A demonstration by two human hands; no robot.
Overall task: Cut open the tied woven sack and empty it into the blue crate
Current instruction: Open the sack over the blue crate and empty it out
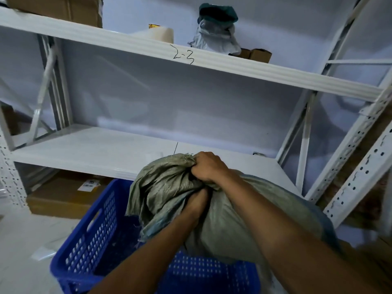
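Note:
A grey-green woven sack bulges over the right half of the blue perforated crate, its loose mouth fabric hanging toward the crate's inside. My right hand is clenched on the bunched top of the sack. My left hand sits lower, fingers buried in the sack's folds and gripping the fabric. The sack's contents are hidden. No cutting tool is visible.
White metal shelving marked "2-3" stands right behind the crate, its lower shelf at sack height. A flat cardboard box lies under that shelf. Perforated uprights lean at the right. Boxes and a bag sit on the upper shelf.

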